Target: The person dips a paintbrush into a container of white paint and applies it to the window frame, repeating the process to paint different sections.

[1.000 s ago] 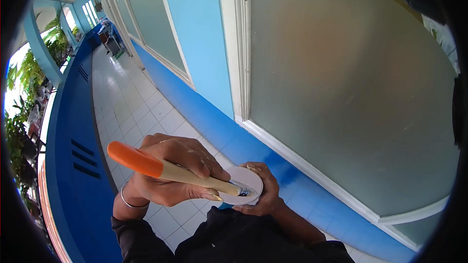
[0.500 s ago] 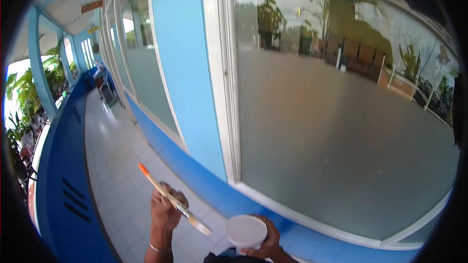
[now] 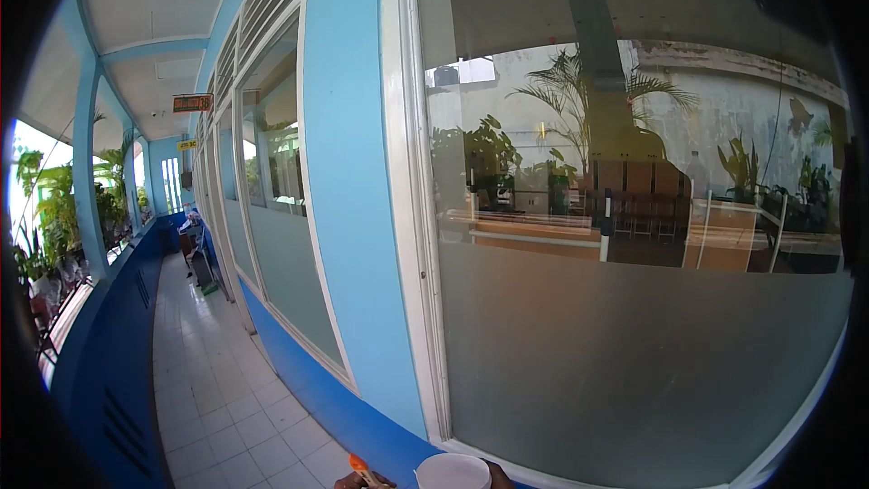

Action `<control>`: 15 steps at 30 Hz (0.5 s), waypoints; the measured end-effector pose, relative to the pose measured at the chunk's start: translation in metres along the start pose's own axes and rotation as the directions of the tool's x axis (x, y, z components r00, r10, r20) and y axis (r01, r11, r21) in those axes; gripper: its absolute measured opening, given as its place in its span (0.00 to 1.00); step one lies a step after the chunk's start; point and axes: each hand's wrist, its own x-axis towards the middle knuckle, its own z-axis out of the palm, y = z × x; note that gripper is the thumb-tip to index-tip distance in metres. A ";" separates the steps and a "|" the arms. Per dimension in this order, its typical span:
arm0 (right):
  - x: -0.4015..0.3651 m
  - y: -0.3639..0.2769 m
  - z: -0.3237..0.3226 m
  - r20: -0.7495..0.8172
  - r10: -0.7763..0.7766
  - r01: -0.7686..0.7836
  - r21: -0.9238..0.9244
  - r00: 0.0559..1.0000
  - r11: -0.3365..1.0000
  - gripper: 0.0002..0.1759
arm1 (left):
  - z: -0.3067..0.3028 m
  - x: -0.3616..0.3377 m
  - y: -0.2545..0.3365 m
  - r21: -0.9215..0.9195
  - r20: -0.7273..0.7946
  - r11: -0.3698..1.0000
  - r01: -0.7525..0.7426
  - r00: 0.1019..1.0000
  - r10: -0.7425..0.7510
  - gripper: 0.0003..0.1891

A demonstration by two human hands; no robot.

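Observation:
At the bottom edge, my left hand (image 3: 348,482) shows only in part, its fingers closed on a paintbrush (image 3: 359,465) whose orange handle end points up. The bristles are out of view. Just to the right is a round white tub (image 3: 453,471), cut off by the lower edge; I cannot see what is inside it. Around the tub's right side curls my right hand (image 3: 499,475), mostly hidden. Both hands are low, in front of the blue lower wall (image 3: 299,344) and below the large window (image 3: 634,353), whose lower part is frosted.
A white window frame (image 3: 412,172) borders a light blue wall strip (image 3: 362,190). On the left a tiled walkway (image 3: 204,353) runs beside a dark blue low wall (image 3: 109,371) with plants beyond. Items (image 3: 197,249) stand farther down. The window glass shows plants and railings.
The view has tilted up, so both hands and the tub now sit at the bottom edge. The brush, seen whole before, now shows only its handle end. Both hands keep their hold.

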 end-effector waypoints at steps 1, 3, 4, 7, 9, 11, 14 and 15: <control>0.000 0.001 -0.001 0.006 -0.003 0.003 -0.034 1.000 0.999 0.63 | 0.004 -0.001 0.001 0.023 0.003 0.999 -0.034 0.999 0.034 0.05; -0.002 0.003 -0.002 0.017 -0.005 0.007 -0.101 1.000 0.995 0.63 | 0.013 -0.007 0.006 0.111 -0.001 0.993 0.033 0.999 -0.033 0.10; -0.002 0.003 -0.002 0.010 0.010 -0.009 -0.065 1.000 0.998 0.63 | 0.017 -0.009 0.007 0.094 0.005 0.994 0.061 0.998 -0.062 0.11; 0.001 -0.005 0.002 0.002 0.054 -0.054 0.052 0.999 0.997 0.63 | 0.028 -0.015 0.003 -0.046 0.039 0.993 0.109 0.993 -0.108 0.07; 0.003 -0.016 0.004 0.012 0.115 -0.116 0.134 0.993 0.984 0.62 | 0.031 -0.019 -0.039 -0.194 0.110 0.967 0.165 0.983 -0.146 0.09; 0.006 -0.020 0.001 0.058 0.128 -0.133 0.098 0.990 0.986 0.62 | 0.040 -0.023 -0.053 -0.191 0.062 0.969 0.159 0.987 -0.150 0.17; 0.003 -0.009 0.000 0.087 0.132 -0.137 0.061 0.987 0.989 0.61 | 0.050 -0.025 -0.081 -0.308 0.037 0.942 0.129 0.992 -0.124 0.34; 0.001 -0.006 0.000 0.091 0.131 -0.136 0.048 0.987 0.990 0.60 | 0.054 -0.024 -0.088 -0.368 0.037 0.923 0.115 0.993 -0.109 0.41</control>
